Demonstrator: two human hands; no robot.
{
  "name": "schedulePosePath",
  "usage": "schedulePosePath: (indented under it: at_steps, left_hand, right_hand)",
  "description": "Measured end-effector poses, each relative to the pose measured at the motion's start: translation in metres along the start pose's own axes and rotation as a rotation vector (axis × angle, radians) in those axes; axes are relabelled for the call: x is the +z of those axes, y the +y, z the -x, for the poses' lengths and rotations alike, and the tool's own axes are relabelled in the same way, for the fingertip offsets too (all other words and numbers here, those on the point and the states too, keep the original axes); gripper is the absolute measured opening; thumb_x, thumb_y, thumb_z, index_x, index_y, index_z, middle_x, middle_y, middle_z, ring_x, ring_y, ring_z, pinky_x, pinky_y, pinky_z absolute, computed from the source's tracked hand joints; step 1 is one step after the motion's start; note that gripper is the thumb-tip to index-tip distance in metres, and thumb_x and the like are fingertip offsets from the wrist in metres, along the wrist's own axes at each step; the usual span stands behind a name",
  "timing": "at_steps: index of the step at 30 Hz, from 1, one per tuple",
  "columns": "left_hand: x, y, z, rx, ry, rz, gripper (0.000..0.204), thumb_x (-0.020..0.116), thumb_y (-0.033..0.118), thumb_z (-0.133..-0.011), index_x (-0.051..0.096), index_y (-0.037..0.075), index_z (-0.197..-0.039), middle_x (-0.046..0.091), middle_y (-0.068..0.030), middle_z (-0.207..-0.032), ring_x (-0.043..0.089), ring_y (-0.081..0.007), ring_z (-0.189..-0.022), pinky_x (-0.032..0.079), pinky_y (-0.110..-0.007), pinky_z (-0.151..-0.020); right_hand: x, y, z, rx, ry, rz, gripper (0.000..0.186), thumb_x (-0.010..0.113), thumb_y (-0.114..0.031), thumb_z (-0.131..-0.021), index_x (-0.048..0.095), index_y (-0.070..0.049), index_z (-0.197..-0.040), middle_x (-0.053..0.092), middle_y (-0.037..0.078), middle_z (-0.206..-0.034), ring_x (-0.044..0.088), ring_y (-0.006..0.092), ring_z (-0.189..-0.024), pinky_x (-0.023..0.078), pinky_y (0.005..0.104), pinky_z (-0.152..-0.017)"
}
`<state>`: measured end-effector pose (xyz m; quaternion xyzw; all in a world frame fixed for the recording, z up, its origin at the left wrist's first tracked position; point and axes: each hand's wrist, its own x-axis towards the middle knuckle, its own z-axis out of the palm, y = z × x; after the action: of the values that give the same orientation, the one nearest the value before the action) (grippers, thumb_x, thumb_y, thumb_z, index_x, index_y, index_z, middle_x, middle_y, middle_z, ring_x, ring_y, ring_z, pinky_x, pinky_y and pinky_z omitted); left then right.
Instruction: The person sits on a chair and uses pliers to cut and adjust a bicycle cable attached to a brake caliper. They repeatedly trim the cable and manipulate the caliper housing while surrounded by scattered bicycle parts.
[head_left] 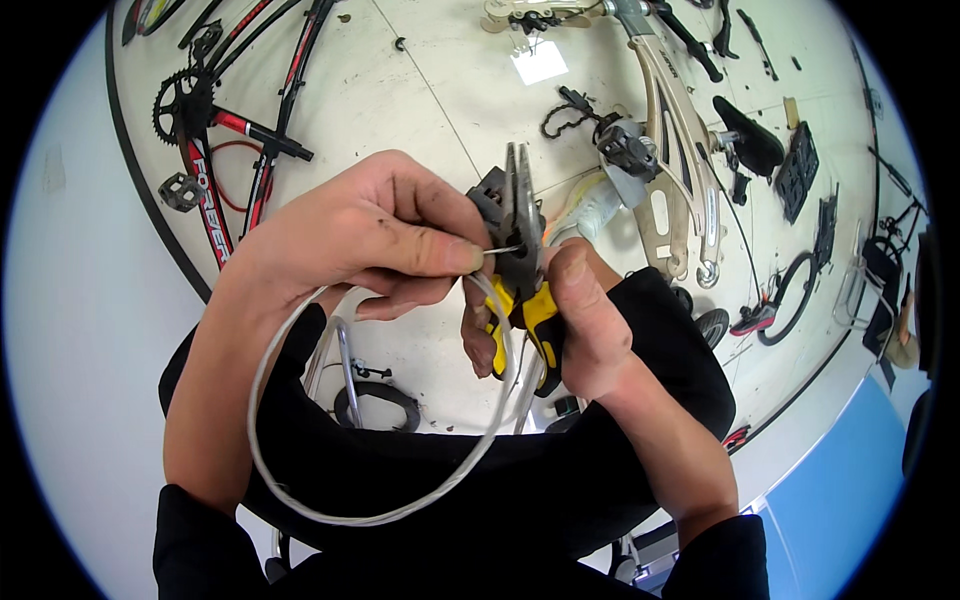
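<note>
My left hand (385, 235) pinches a pale, thin cable (375, 520) close to its end between thumb and fingers. From there the cable hangs in a wide loop over my lap. In my right hand (590, 315) are pliers (518, 230) with long grey metal jaws and yellow-and-black handles, the tips pointing away from me. A short bare wire end (500, 250) runs from my left fingertips to the pliers near their pivot. Whether the jaws bite on it cannot be made out. Behind the pliers is a dark object, partly hidden.
A black-and-red bicycle frame (208, 190) with crank and pedal lies on the floor at the far left. Toward the right lies a beige frame (660, 110), with a black saddle (748, 137) beside it. Black tool trays (797, 170) lie farther right. A wheeled stool or chair stands below my legs.
</note>
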<state>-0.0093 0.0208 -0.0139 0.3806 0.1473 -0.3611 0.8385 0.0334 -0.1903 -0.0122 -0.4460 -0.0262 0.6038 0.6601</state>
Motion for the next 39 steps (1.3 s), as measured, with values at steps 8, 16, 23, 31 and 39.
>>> schedulePosePath:
  at_steps: [8, 16, 23, 31, 39]
  left_hand:
    - [0.006, 0.001, -0.004, -0.042, 0.098, -0.225, 0.015, 0.062, 0.005, -0.085, 0.063, -0.009, -0.091, 0.053, -0.0076, -0.052, 0.047, -0.011, -0.038, 0.033, -0.022, -0.034]
    - [0.004, 0.002, 0.001, 0.015, 0.04, -0.258, 0.015, 0.061, 0.004, -0.085, 0.064, -0.011, -0.089, 0.054, -0.0083, -0.053, 0.047, -0.0113, -0.039, 0.035, -0.023, -0.037]
    - [0.006, 0.001, -0.001, 0.007, 0.041, -0.246, 0.015, 0.059, 0.001, -0.085, 0.063, -0.012, -0.09, 0.052, -0.0066, -0.052, 0.047, -0.0111, -0.039, 0.034, -0.023, -0.039]
    - [-0.001, -0.001, -0.003, 0.051, -0.042, -0.071, 0.017, 0.06, 0.004, -0.084, 0.062, -0.011, -0.091, 0.051, -0.0064, -0.049, 0.04, -0.0094, -0.035, 0.035, -0.024, -0.036]
    - [-0.006, -0.001, -0.005, 0.023, 0.111, -0.226, 0.015, 0.06, 0.004, -0.083, 0.063, -0.009, -0.088, 0.052, -0.0059, -0.053, 0.041, -0.0069, -0.038, 0.036, -0.022, -0.037]
  right_hand:
    - [0.002, 0.003, -0.004, 0.077, 0.075, 0.004, 0.075, 0.026, -0.069, -0.089, 0.053, 0.002, -0.091, 0.056, 0.015, -0.072, 0.056, 0.0231, -0.065, 0.046, 0.0311, -0.061]
    - [0.0, 0.01, -0.004, 0.053, 0.007, -0.047, 0.085, 0.022, -0.073, -0.087, 0.05, 0.005, -0.105, 0.057, 0.022, -0.088, 0.059, 0.0284, -0.071, 0.049, 0.0396, -0.067]
    - [-0.002, 0.01, -0.003, 0.077, -0.033, -0.114, 0.071, 0.022, -0.071, -0.088, 0.044, -0.003, -0.09, 0.048, 0.01, -0.081, 0.051, 0.0222, -0.068, 0.045, 0.039, -0.062]
    - [0.003, 0.006, -0.003, 0.049, -0.084, -0.032, 0.06, 0.028, -0.068, -0.09, 0.039, -0.008, -0.088, 0.04, 0.007, -0.077, 0.043, 0.0202, -0.062, 0.039, 0.0361, -0.058]
    - [-0.007, -0.009, -0.027, 0.214, -0.032, 0.195, 0.065, 0.034, -0.051, -0.095, 0.052, 0.007, -0.116, 0.061, 0.018, -0.102, 0.06, 0.0279, -0.1, 0.043, 0.0411, -0.094]
